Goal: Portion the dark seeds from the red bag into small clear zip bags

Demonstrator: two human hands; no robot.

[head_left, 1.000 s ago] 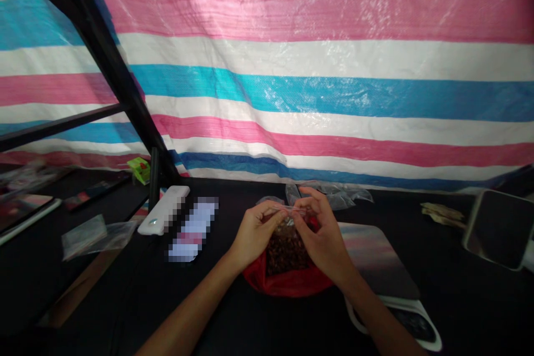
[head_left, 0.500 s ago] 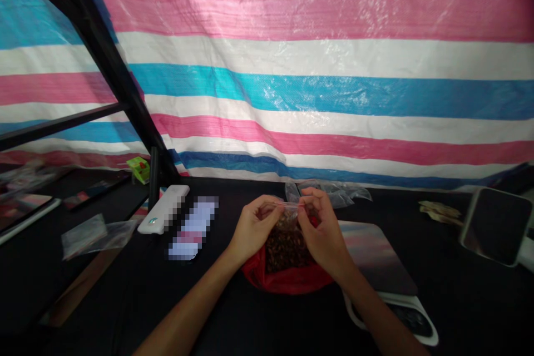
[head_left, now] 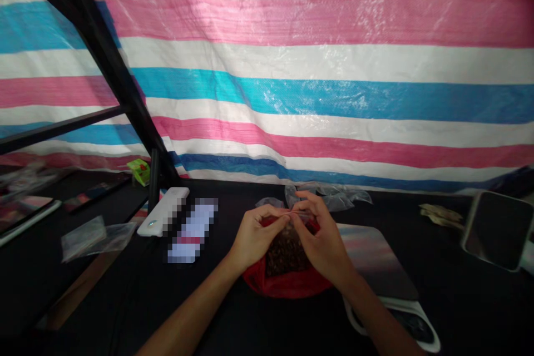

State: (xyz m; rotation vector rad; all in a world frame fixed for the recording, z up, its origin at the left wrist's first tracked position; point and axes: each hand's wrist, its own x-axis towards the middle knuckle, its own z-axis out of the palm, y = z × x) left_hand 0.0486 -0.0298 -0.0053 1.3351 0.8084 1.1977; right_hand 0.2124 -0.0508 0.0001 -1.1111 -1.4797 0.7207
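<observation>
Both hands pinch the top edge of a small clear plastic bag (head_left: pixel 291 225) above the dark granules. My left hand (head_left: pixel 259 233) has its thumb and fingers closed on the left part of that edge. My right hand (head_left: pixel 319 233) grips close beside it, the thumbs nearly touching. Below them lies a red plastic bag (head_left: pixel 287 286) with its mouth spread, holding brown, grain-like pieces (head_left: pixel 286 256). Whether some of these pieces are inside the clear bag I cannot tell. A flat scale with a grey plate (head_left: pixel 381 261) stands to the right, partly behind my right forearm.
Crumpled clear bags (head_left: pixel 340 197) lie behind my hands. To the left are a white box-like device (head_left: pixel 161 214), a blurred-out phone-like slab (head_left: pixel 194 233) and flat clear bags (head_left: pixel 98 236). A dark-screened device (head_left: pixel 496 231) and a crumpled tan scrap (head_left: pixel 440 215) sit at right.
My hands have come closer together along the bag's edge, thumbs now almost meeting. More of a clear bag behind my left hand shows. The view has shifted slightly.
</observation>
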